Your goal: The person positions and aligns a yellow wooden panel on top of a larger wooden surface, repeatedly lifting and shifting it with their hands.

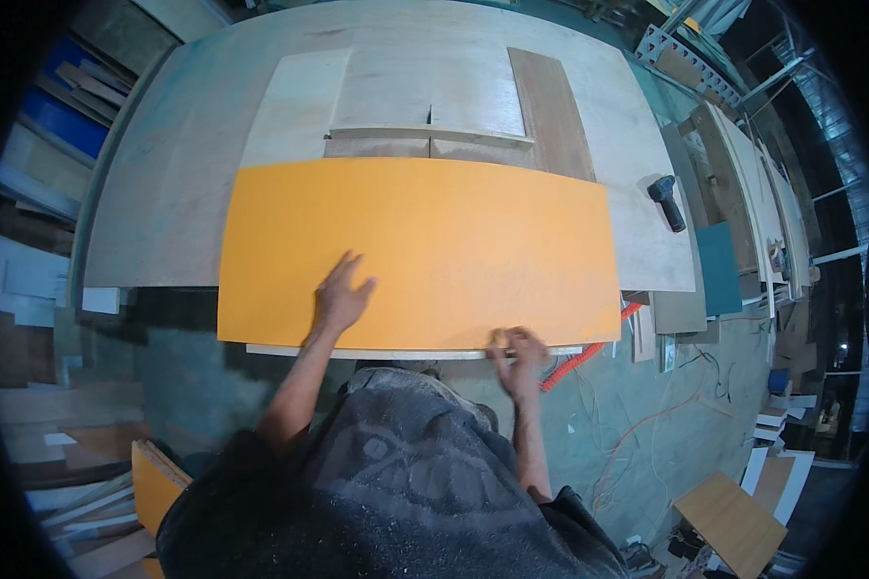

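Observation:
A large orange panel [425, 246] lies flat in front of me, its near edge jutting past the worktable [154, 212]. My left hand [341, 297] is over the panel's left half, fingers spread, apparently touching its face. At the near edge, right of the middle, my right hand [518, 359] has its fingers curled onto the rim. Below that edge shows a thin strip of a pale board [290, 351]. Beyond the panel stands a low wooden frame [430, 133], partly hidden by it. A brown board [555, 116] runs away from me on the right.
A dark handheld power tool [666, 203] lies at the table's right. A red coiled hose [574, 367] hangs below the panel's right corner. Boards [734, 193] lean along the right side; cables [637, 434] trail on the floor. An orange-faced piece [157, 487] stands at lower left.

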`<state>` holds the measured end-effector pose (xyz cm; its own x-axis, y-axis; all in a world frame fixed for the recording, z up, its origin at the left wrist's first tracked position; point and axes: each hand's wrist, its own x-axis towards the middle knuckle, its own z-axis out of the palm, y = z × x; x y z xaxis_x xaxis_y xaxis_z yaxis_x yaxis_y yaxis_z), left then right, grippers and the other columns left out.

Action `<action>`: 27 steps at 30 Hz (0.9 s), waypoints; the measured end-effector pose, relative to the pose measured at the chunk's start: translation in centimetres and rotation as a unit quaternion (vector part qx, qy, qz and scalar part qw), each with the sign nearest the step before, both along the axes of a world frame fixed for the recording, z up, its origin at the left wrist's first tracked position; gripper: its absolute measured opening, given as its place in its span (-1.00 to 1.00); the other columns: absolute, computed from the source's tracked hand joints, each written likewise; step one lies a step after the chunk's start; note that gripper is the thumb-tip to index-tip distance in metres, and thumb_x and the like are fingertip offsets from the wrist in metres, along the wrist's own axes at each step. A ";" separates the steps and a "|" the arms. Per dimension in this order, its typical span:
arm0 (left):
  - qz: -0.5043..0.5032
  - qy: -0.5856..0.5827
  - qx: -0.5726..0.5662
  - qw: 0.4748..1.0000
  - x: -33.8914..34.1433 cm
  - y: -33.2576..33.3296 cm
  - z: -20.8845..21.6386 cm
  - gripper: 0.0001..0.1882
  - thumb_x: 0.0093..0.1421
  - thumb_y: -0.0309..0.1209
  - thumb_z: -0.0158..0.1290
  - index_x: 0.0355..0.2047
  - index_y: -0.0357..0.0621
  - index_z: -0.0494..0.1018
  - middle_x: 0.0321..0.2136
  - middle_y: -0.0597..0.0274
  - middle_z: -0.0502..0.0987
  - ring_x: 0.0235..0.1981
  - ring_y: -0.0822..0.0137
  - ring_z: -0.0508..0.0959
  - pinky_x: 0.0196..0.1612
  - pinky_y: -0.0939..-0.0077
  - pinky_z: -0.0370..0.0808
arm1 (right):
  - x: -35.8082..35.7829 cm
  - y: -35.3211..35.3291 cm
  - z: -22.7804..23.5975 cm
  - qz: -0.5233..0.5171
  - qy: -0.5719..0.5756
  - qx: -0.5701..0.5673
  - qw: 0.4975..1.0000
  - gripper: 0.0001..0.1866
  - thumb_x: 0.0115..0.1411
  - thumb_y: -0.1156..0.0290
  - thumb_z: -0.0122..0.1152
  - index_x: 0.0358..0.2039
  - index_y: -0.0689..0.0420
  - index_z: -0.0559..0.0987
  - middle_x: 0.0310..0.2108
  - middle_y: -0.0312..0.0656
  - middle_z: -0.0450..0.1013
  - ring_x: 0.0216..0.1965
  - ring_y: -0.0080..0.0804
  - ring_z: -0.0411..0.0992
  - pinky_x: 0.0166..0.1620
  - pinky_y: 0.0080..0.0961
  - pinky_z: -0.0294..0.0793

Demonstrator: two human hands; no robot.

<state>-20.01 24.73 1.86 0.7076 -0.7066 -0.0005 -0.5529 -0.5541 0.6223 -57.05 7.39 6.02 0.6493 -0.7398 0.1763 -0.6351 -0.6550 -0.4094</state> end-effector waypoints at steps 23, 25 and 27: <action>0.415 0.567 -0.388 0.597 7.9 24.7 -9.5 -0.64 0.58 -0.13 -0.16 0.15 -0.08 0.42 0.02 0.11 0.58 0.05 0.12 0.58 0.12 0.00 0.56 | -11.0 -18.4 -10.9 -0.410 -0.461 0.488 0.617 -0.61 0.57 0.04 0.00 0.10 0.11 0.48 -0.22 -0.17 0.58 -0.45 -0.26 0.50 -0.50 -0.24 0.48; 0.423 0.560 -0.361 0.614 7.6 24.7 -8.9 -0.64 0.58 -0.15 -0.16 0.15 -0.09 0.43 0.01 0.11 0.59 0.03 0.12 0.58 0.11 0.03 0.56 | -9.9 -18.0 -10.4 -0.463 -0.465 0.476 0.586 -0.63 0.57 0.04 0.00 0.06 0.08 0.50 -0.27 -0.20 0.57 -0.55 -0.31 0.41 -0.60 -0.30 0.35; 0.426 0.556 -0.344 0.625 7.2 23.9 -8.1 -0.64 0.58 -0.16 -0.16 0.16 -0.10 0.43 0.00 0.11 0.59 0.02 0.13 0.59 0.11 0.05 0.56 | -10.5 -18.1 -10.3 -0.451 -0.480 0.477 0.582 -0.61 0.56 0.01 0.01 -0.02 0.08 0.55 -0.30 -0.23 0.60 -0.53 -0.31 0.44 -0.57 -0.28 0.36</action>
<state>-12.82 48.63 -6.26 0.6596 -0.1779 -0.7303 0.7475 0.2571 0.6125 -67.57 -10.68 -4.26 -0.1374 -0.7624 -0.6324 0.2765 0.5836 -0.7635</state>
